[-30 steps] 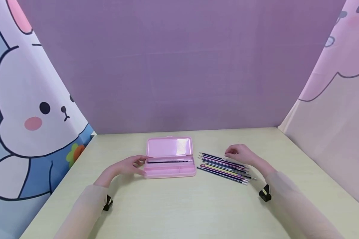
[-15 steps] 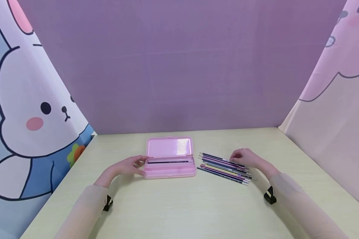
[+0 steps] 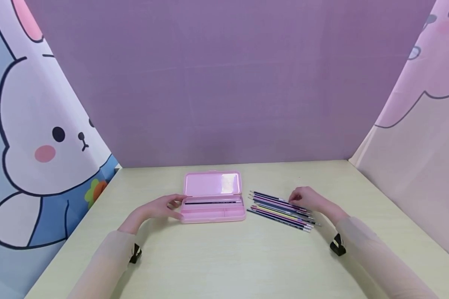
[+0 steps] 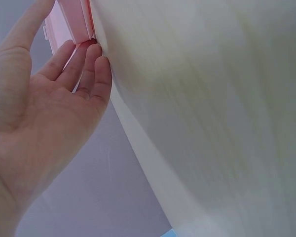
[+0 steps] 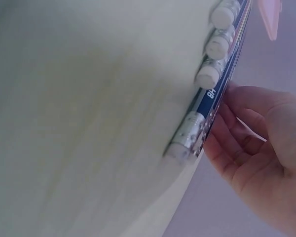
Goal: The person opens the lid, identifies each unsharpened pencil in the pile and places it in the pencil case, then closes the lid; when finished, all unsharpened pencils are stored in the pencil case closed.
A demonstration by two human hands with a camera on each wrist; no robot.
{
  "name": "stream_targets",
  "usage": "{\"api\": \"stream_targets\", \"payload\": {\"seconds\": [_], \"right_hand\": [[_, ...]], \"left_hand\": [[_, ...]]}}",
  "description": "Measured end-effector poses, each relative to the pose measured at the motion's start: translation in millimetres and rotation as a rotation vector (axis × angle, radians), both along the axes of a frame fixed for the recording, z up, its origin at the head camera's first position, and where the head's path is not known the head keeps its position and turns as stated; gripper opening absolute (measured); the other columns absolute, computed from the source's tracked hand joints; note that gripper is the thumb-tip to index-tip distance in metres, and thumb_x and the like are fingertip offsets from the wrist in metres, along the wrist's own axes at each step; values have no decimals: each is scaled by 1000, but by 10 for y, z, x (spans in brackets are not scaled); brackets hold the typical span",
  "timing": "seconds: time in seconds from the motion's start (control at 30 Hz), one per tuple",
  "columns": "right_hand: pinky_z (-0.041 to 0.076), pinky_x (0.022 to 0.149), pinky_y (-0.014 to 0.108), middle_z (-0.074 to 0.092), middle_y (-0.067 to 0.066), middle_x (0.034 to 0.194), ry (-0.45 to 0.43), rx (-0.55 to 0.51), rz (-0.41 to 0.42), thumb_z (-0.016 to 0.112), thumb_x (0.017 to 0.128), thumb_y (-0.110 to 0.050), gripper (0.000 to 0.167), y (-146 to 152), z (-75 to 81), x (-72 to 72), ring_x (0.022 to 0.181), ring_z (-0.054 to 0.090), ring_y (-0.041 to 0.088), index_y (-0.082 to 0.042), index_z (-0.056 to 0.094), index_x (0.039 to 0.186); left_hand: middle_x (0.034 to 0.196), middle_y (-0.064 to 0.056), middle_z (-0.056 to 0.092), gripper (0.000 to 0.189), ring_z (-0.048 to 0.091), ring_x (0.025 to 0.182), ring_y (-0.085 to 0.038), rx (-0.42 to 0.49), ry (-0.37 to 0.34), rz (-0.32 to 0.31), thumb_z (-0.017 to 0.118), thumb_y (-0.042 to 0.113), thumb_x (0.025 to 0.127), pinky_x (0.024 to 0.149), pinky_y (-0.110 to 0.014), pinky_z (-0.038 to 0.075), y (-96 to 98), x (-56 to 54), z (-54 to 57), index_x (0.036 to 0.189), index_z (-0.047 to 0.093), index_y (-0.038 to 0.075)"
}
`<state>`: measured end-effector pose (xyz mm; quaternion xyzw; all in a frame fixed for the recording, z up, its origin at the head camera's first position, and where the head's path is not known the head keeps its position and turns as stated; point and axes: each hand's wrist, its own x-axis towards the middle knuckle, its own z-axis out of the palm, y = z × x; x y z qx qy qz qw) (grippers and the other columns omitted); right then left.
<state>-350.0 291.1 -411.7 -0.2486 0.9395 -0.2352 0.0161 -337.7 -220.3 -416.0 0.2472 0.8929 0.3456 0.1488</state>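
A pink pencil case (image 3: 202,214) lies open on the table, lid (image 3: 203,184) folded back. One dark pencil (image 3: 211,202) is in its long rear compartment. My left hand (image 3: 160,208) holds the case's left end between thumb and fingers; in the left wrist view the fingertips (image 4: 102,69) touch that end. To the right, several pencils (image 3: 280,214) lie side by side in a loose pile. At the pile's far edge my right hand (image 3: 308,198) pinches a dark pencil (image 3: 265,195). White erasers (image 5: 208,76) face the right wrist camera; the exact pinch is partly hidden.
The pale wooden table (image 3: 217,257) ends at a purple backdrop (image 3: 224,83). Cartoon-printed cloths hang on both sides, a rabbit (image 3: 41,124) on the left. Each wrist carries a small black camera, one being the right camera (image 3: 337,245).
My right hand has moved slightly right and down onto the far edge of the pencil pile, its fingers now at a pencil. My left hand and the case stay in place.
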Motion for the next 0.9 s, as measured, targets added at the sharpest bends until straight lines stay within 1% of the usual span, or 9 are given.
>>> {"api": "stream_targets", "payload": {"seconds": [0.17,0.4,0.57,0.67,0.73,0.8,0.9], "right_hand": [[50,67,29,64,6,84,-11,13,-22,64,83,-4,9,-4,-4,4,74,57,13,0,70,89],[51,67,29,65,5,81,-12,17,-18,64,84,-4,7,-3,-15,2,72,57,12,0,68,87],[50,66,28,67,3,78,-12,25,-12,63,84,-6,7,11,3,2,70,56,10,-2,69,85],[50,65,26,67,1,76,3,28,-9,63,85,-8,7,37,18,1,68,56,8,-4,68,84],[50,64,25,66,0,76,23,21,-1,62,85,-8,7,52,29,2,68,56,7,-4,68,84],[50,63,24,66,1,76,42,8,10,62,86,-7,7,65,39,5,68,57,7,-3,67,85],[50,63,24,66,3,78,61,-15,14,61,88,-6,7,71,48,9,70,58,8,-2,66,87]], "left_hand": [[138,-17,45,74,47,119,-36,-5,-2,4,75,29,79,100,-52,39,3,-1,2,141,40,8],[139,-17,45,75,47,120,-36,-13,-7,14,75,30,79,101,-52,38,13,10,11,141,40,9],[139,-16,45,75,46,120,-34,-25,-13,24,75,32,79,101,-51,38,26,20,7,142,40,10],[139,-16,44,75,46,120,-34,-29,-11,18,74,32,80,101,-51,38,26,21,11,142,39,10],[139,-16,44,75,46,120,-35,-25,-15,25,75,33,79,101,-51,38,27,22,14,142,39,10],[139,-16,44,76,46,120,-35,-24,-16,19,74,33,80,101,-52,38,22,19,17,142,38,9],[140,-16,44,76,46,121,-36,-20,-22,29,75,32,79,102,-52,38,19,20,17,142,39,9]]}}
